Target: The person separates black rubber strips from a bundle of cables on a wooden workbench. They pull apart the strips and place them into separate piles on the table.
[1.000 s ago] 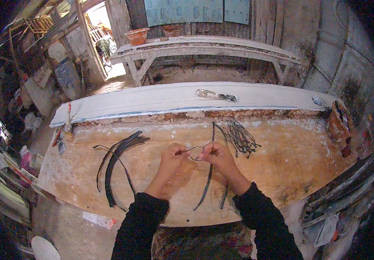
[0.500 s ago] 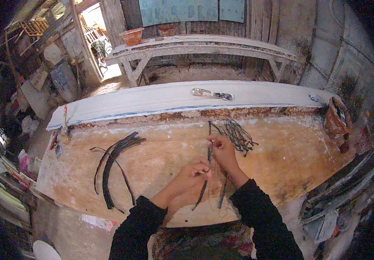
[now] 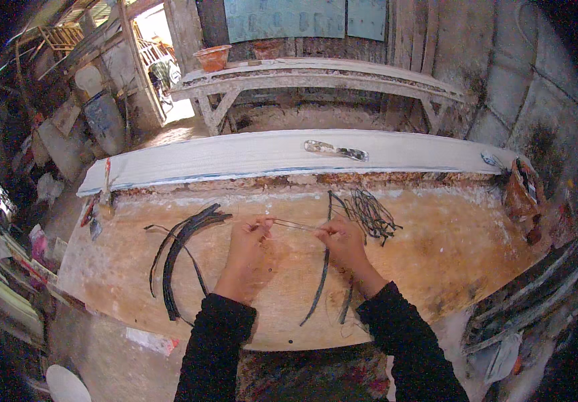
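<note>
A thin, pale strand point(image 3: 296, 224), thread or wire, is stretched between my two hands above the wooden board point(image 3: 436, 268). My left hand point(image 3: 250, 248) pinches one end between thumb and fingers. The other end runs into the closed fingertips of my right hand point(image 3: 346, 244). A long dark strip point(image 3: 316, 295) passes under or through the right hand's fingers; I cannot tell whether it is gripped too. Beyond that hand lies a tangle of thin dark looped strips point(image 3: 373, 214). Left of my left hand rests a curved bundle of dark strips point(image 3: 174, 271).
A long white plank point(image 3: 235, 154) crosses the board's far side, with a smeared scraper-like tool point(image 3: 336, 150) on it. At the right end stands a crusted orange-brown pot point(image 3: 522, 187). A brush-like tool point(image 3: 106, 191) is at the left corner. Behind is a whitish bench point(image 3: 329, 77) with an orange bowl point(image 3: 212, 58).
My left hand has moved left and away from me, off the dark strip, drawing the thin strand out between the hands. My right hand has come slightly nearer along the strip.
</note>
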